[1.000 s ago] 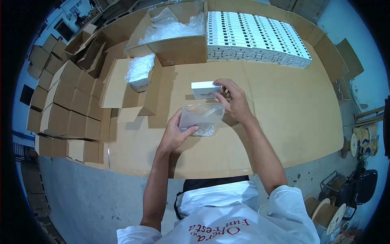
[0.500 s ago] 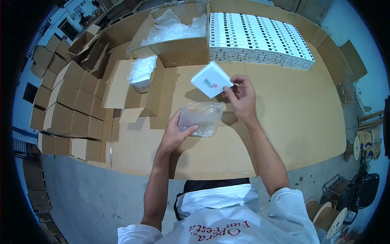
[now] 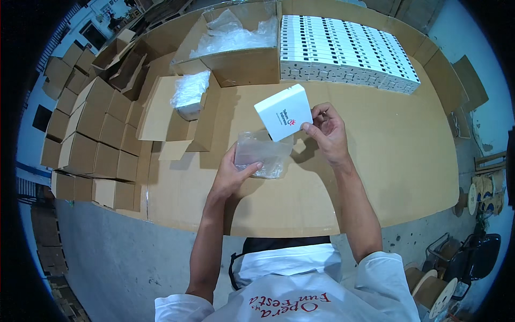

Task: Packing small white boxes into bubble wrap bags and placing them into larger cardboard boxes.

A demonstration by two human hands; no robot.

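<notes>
My right hand (image 3: 328, 130) holds a small white box (image 3: 284, 111) by its lower right corner, tilted up above the cardboard-covered table (image 3: 386, 161). My left hand (image 3: 234, 175) grips a clear plastic bag (image 3: 261, 154) just below the box, thumb on top of the bag. The box's lower edge is right above the bag's top edge. Both forearms come in from the lower edge.
A block of several stacked white boxes (image 3: 348, 53) sits at the back right. An open carton with clear plastic bags (image 3: 236, 43) stands at the back centre, a smaller open carton (image 3: 188, 102) to the left. Stacks of brown cartons (image 3: 91, 134) line the left side.
My right hand has brought the white box down and to the left, closer to the bag. My left hand has kept the bag in about the same place.
</notes>
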